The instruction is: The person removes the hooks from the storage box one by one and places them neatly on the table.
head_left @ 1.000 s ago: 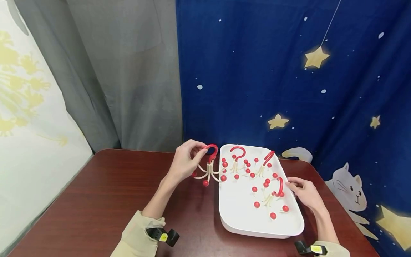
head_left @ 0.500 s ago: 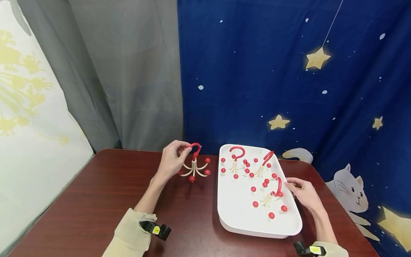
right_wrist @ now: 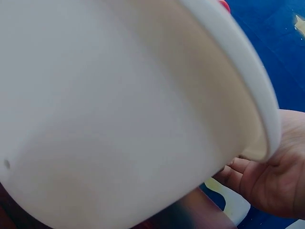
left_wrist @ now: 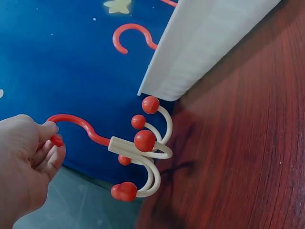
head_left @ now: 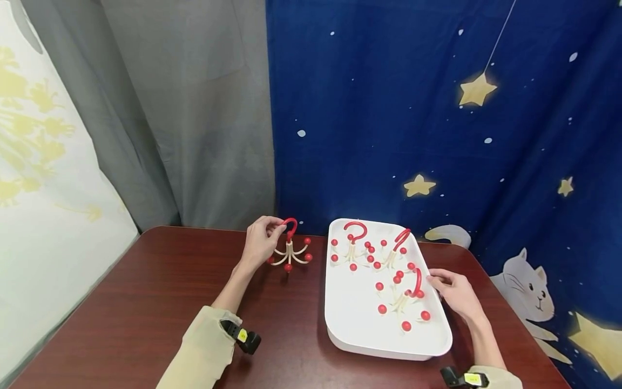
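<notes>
My left hand (head_left: 259, 241) pinches the red hook of a multi-arm hanger (head_left: 289, 249), left of the white tray (head_left: 364, 332). In the left wrist view the hanger's cream arms (left_wrist: 155, 182) curve outward and end in red balls. Its hook sits between thumb and fingers of the left hand (left_wrist: 24, 162). Whether the arms touch the table is hard to tell. On the tray's right side, my right hand (head_left: 455, 293) grips the rim, thumb on top; the right wrist view shows fingers of that hand (right_wrist: 274, 176) curled under it.
Inside the tray lie three similar hangers: one at the back left (head_left: 353, 248), one at the back right (head_left: 392, 256), one nearer the front (head_left: 402, 301). The brown table (head_left: 160, 308) extends left. Grey and blue curtains (head_left: 350, 135) hang behind it.
My left hand has carried the hanger leftward, away from the tray's left edge, then barely moved in the last half second. The right hand keeps its hold on the rim.
</notes>
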